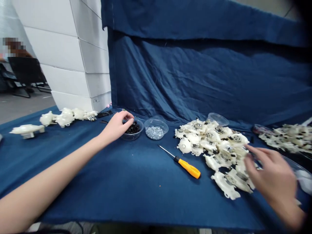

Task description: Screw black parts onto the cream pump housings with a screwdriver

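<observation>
My left hand (120, 124) reaches over a clear plastic bowl (133, 137) of small black parts (133, 127). Its thumb and forefinger are bent round with their tips close together; whatever may be between them is too small to make out. On the right, my right hand (274, 175), smeared by motion, has its fingers apart at the edge of a pile of cream plastic shells (214, 139) with metal and dark parts in them. No held item shows in it. Between the hands lies a screwdriver (187, 166) with an orange handle, its tip pointing away to the left.
Beside the black parts stands a clear bowl of silver screws (155, 131). Several assembled cream units (65, 117) lie at the left. More cream parts (289, 138) sit far right. White boxes (65, 55) and a blue curtain (195, 71) border the back. A person (18, 48) is far left.
</observation>
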{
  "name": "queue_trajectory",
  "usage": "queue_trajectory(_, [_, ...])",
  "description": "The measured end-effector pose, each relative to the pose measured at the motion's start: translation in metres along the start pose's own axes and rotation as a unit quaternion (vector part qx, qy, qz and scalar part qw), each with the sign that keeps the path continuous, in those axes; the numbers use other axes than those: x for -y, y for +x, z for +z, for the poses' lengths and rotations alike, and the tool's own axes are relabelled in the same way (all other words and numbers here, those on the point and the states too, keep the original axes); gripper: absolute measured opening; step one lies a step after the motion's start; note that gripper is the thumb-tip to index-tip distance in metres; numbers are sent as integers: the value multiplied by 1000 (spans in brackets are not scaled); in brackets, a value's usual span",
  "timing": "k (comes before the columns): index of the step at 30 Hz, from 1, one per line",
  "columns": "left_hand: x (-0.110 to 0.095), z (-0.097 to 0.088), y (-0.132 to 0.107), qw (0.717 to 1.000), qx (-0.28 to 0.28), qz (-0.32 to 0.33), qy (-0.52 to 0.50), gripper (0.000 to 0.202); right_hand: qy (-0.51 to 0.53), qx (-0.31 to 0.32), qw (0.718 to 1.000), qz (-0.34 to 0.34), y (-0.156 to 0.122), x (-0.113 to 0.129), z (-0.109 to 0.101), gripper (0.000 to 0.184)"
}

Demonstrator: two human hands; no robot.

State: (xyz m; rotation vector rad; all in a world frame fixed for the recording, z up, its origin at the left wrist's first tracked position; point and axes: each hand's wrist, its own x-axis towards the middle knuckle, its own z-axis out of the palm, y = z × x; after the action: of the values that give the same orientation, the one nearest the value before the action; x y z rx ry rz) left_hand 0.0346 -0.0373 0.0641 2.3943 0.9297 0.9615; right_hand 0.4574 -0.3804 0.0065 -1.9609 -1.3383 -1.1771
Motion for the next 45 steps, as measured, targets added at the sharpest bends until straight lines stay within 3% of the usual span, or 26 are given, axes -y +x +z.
queue_trajectory(3, [14, -3, 29, 988, 126, 37, 84, 26, 110, 53, 984, -130, 44, 74, 7, 22])
queue_trajectory(6, [20, -2, 50, 960, 228, 39, 156, 28, 164, 155, 961, -157, 86, 148, 30, 28])
queue_trajectory(10, [19, -3, 58, 934, 268, 34, 234, 24, 169, 240, 939, -182, 132, 227, 76, 33])
queue_trajectory(13, [17, -5, 58, 925, 280, 43, 252, 19, 163, 339, 909, -178, 153, 260, 112, 28])
queue_trajectory(17, [18, -12, 61, 922, 302, 45, 239, 26, 155, 461, 861, -145, 164, 271, 142, 24])
queue_trajectory(20, [21, -19, 64, 923, 312, 32, 223, 27, 169, 489, 846, -132, 164, 267, 148, 21])
queue_trajectory(26, [27, -26, 66, 931, 309, 14, 196, 15, 204, 476, 847, -120, 155, 257, 149, 21])
queue_trajectory(30, [25, -33, 67, 946, 284, 17, 157, 20, 236, 459, 848, -117, 152, 252, 152, 22])
queue_trajectory(39, [-9, -48, 60, 950, 307, 53, -1, 31, 221, 484, 840, -109, 155, 262, 153, 23])
queue_trajectory(45, [-20, -58, 53, 937, 318, 10, -143, 30, 246, 443, 857, -100, 150, 260, 150, 24])
